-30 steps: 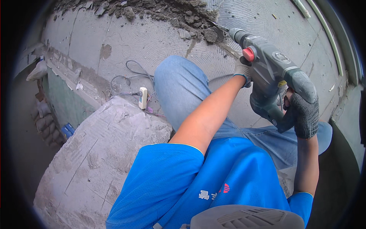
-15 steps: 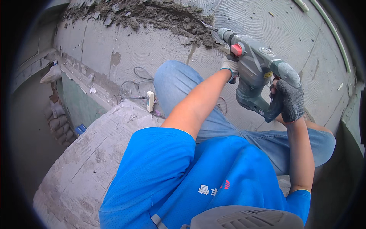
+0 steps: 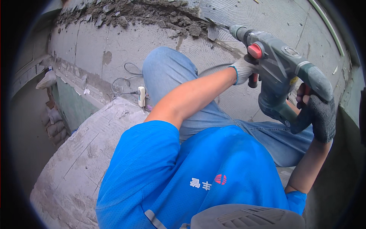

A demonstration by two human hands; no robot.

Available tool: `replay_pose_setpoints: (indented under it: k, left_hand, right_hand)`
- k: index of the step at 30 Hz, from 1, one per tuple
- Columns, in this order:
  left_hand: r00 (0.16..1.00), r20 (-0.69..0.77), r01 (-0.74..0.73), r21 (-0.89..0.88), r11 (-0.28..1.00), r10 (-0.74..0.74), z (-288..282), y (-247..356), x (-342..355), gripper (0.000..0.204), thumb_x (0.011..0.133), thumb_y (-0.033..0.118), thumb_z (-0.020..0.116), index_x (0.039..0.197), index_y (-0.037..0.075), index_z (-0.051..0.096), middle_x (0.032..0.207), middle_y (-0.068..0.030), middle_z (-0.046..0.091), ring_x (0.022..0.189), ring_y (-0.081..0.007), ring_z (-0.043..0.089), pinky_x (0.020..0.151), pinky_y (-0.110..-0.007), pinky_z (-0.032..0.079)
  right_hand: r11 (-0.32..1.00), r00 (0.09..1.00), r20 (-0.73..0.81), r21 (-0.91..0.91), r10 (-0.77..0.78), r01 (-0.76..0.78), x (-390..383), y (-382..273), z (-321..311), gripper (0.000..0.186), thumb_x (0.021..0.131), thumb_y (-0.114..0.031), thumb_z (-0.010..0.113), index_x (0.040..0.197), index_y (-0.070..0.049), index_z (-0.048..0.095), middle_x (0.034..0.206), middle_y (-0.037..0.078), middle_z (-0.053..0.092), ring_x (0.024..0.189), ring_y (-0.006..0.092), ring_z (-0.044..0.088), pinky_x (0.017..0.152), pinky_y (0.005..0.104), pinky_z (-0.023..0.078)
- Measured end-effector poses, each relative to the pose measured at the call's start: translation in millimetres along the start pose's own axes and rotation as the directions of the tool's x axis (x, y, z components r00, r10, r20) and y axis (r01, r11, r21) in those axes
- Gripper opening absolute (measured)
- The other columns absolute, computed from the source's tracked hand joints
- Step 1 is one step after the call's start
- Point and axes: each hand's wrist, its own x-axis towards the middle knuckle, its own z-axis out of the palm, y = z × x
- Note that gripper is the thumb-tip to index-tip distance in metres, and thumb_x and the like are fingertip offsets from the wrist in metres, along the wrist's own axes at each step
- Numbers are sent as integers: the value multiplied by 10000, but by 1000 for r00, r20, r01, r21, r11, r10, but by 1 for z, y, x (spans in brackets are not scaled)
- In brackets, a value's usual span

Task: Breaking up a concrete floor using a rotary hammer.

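Note:
A grey-green rotary hammer [image 3: 276, 65] with a red knob is held in both hands at the right. My left hand [image 3: 245, 70], in a pale glove, wraps round its side handle near the front. In a dark grey glove, my right hand [image 3: 320, 114] grips the rear handle. A flat chisel bit [image 3: 217, 24] points to the upper left. Its tip is beside the broken edge of the mortar rubble [image 3: 152, 17]; whether it touches cannot be made out.
A grey cable [image 3: 131, 72] loops left of my bent knee. The white plug box [image 3: 142, 96] rests by the rough concrete block [image 3: 76, 164]. A pale pipe [image 3: 328, 26] runs along the upper right. Bags [image 3: 56, 129] are stacked at the far left, below a ledge.
The rotary hammer and both hands have shifted to the right and a little nearer me. The surroundings have slid slightly left and up in the view. Both grips stay closed.

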Motion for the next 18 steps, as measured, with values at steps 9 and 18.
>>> replay_pose_setpoints:
  k: [9,18]
  left_hand:
    - [998,63,9,-55,998,-6,37,-11,2,257,811,44,607,1067,23,596,949,-92,641,886,-192,595,788,-369,464]
    - [992,-118,6,378,926,42,34,-12,26,266,896,119,516,1145,38,559,965,-144,648,817,-228,629,695,-348,519]
  right_hand:
    - [969,990,-83,-212,111,-126,-9,-15,-29,340,698,-237,634,949,-11,591,748,43,555,669,137,531,595,267,429]
    - [946,964,-113,-199,239,-257,8,-32,-19,169,805,-176,587,883,-26,585,667,30,519,566,118,496,510,266,403]
